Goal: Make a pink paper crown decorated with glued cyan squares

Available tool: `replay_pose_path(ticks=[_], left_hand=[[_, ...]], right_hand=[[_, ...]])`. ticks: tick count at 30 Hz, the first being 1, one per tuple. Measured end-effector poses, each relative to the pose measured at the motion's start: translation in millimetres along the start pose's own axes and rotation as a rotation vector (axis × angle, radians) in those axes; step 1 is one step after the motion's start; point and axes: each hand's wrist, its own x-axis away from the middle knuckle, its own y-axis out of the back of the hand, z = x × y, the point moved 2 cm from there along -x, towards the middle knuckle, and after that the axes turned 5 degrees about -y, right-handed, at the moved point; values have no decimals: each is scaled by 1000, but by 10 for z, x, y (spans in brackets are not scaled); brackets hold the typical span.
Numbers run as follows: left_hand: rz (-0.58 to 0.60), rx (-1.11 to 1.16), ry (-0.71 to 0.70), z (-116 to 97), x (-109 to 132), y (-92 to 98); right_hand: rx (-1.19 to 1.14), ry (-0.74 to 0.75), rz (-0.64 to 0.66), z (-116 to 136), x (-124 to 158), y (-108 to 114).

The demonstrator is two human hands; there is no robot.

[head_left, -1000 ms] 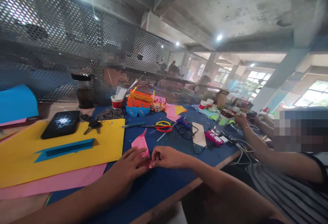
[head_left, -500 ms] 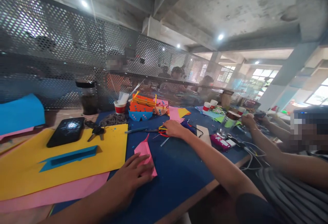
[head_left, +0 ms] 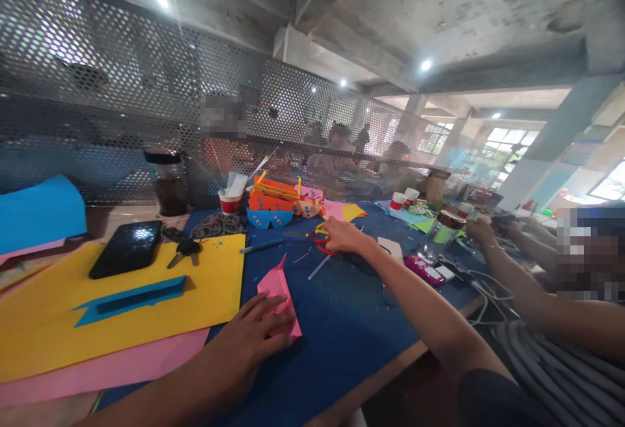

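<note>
My left hand (head_left: 266,326) lies on a folded pink paper (head_left: 274,284), its fingers spread over the lower part. The paper has a narrow pointed tip at its far end. Farther out, my right hand (head_left: 342,235) has its fingers closed around the handles of scissors (head_left: 321,241), which are red and yellow. Their blades point left, just above or on the blue table, and look blurred. Left of them lies a blue pen (head_left: 262,246). A short clear strip (head_left: 319,267) rests nearer to me.
A folded blue paper strip (head_left: 131,300), keys (head_left: 183,248) and a phone (head_left: 127,249) lie on yellow paper (head_left: 209,290). Behind stand a paper cup (head_left: 231,202), a dark jar (head_left: 170,186) and orange paper pieces (head_left: 273,199). Another person's arm (head_left: 527,284) reaches in at right.
My right hand has shifted right and slightly away, drawing the scissors from beside the pen. My left hand stays on the pink paper. The view has turned slightly.
</note>
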Motion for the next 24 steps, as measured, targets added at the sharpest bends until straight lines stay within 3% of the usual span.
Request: replay_pose_path(ticks=[5,8,10,12,14,17,20,24], left_hand=[[-13,78,10,-30,-26,71],[-21,134,27,-25,-32,94],[-58,152,23,-11,-30,108],[-49,169,5,-2,-28,114],[-40,176,6,4,-25,121],[-52,183,9,1,-27,138],[-74,192,0,-6,-38,161],[-57,217,4,-8,-65,198]], right_hand=[[-202,-186,-142,-273,325,167],[-404,-203,-173,-108,642,131],[-1014,-107,-288,162,906,84],[-1371,-10,-257,489,1159,3],[-1403,48,-133,786,1352,-99],[-1396,-10,-49,1008,1486,-263],[-1351,-47,-60,1036,1490,-344],[-1281,11,-121,1041,1483,-265]])
